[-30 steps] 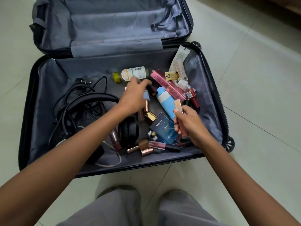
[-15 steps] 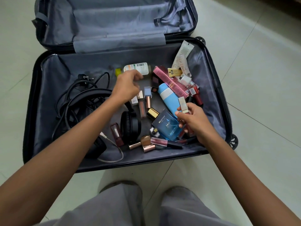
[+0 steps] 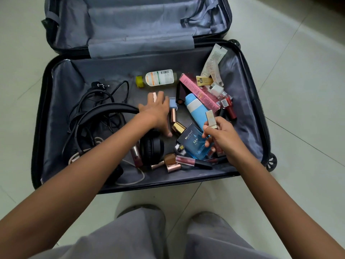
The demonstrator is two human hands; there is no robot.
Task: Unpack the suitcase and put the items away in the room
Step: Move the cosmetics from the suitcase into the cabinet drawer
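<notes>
The open black suitcase (image 3: 251, 101) lies on the floor with cosmetics piled in its right half. My left hand (image 3: 155, 113) hovers over the middle of the case, a small rose-gold-capped tube (image 3: 154, 96) sticking out between its blurred fingers, thumb stretched toward the gold-capped perfume bottle (image 3: 192, 144). My right hand (image 3: 225, 141) pinches a pale gold lipstick tube (image 3: 211, 119) above the perfume bottle; more thin tubes seem held lower in the same hand. A blue tube (image 3: 195, 108), a pink box (image 3: 197, 92) and a clear yellow-capped bottle (image 3: 160, 77) lie nearby.
Black headphones (image 3: 151, 147) and tangled black cables with a plug (image 3: 97, 92) fill the case's left half, with a white cable (image 3: 133, 181) at the front. The lid (image 3: 138, 21) lies open behind. Pale floor tiles surround the case; my grey-trousered legs (image 3: 141, 238) are at the near edge.
My left hand closed over small items by the clear bottle, then drew back toward the middle with a rose-gold tube. My right hand lifted slightly, still holding the lipstick.
</notes>
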